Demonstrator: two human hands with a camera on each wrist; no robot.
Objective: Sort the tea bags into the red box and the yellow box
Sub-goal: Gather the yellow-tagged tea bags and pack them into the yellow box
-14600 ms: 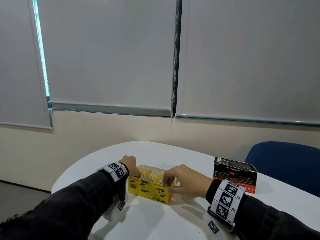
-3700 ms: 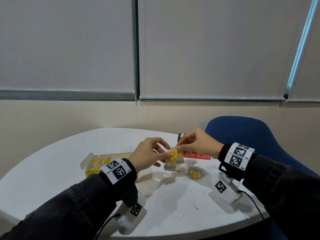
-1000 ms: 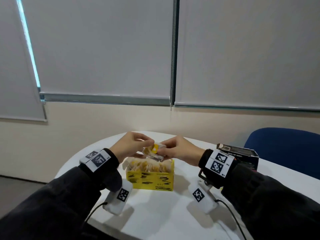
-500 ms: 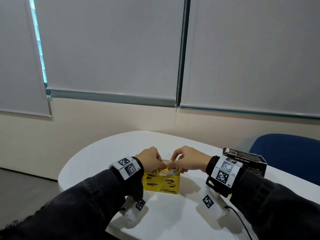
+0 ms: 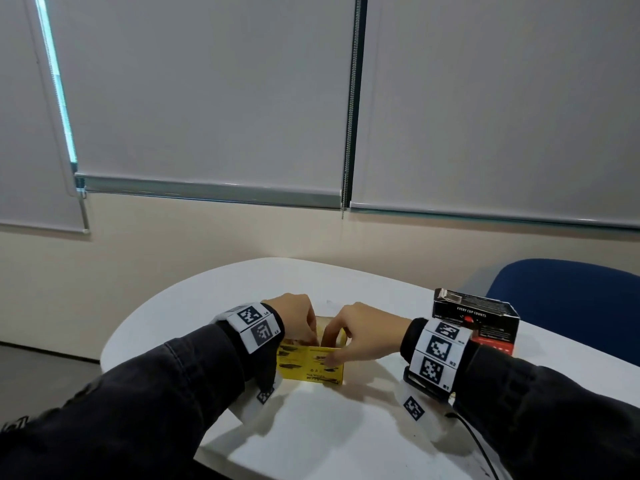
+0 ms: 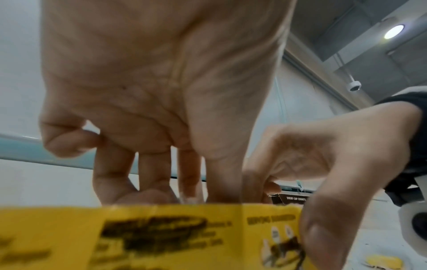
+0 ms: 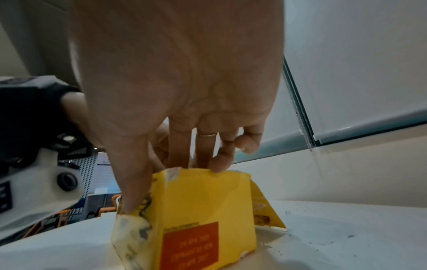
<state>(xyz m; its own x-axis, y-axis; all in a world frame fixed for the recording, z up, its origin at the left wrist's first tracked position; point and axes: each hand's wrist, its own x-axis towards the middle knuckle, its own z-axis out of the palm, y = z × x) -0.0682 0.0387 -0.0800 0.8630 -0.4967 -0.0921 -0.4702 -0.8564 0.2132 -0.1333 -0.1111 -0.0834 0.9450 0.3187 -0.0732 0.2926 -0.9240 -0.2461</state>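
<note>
The open yellow box [image 5: 311, 363] stands on the white table [image 5: 329, 431] in front of me. My left hand [image 5: 298, 320] reaches down into its top from the left; its straight fingers [image 6: 148, 173] go behind the front wall, so the tips are hidden. My right hand [image 5: 353, 336] pinches the box's right end, with the thumb [image 7: 134, 182] on the outer face of the yellow box [image 7: 203, 210] and the fingers over the rim. The tea bags inside are hidden by both hands. The red box [image 5: 474, 323], black on top, stands apart at the right.
A blue chair [image 5: 571, 299] stands behind the red box at the table's right side. One small yellow-tagged tea bag [image 6: 383, 260] lies on the table to the right of the yellow box. The table's curved far edge lies just beyond the boxes, and a wall with closed blinds stands behind.
One second ago both hands held a bunch of tea bags above the yellow box. They have since come down, and their fingers are now inside the box.
</note>
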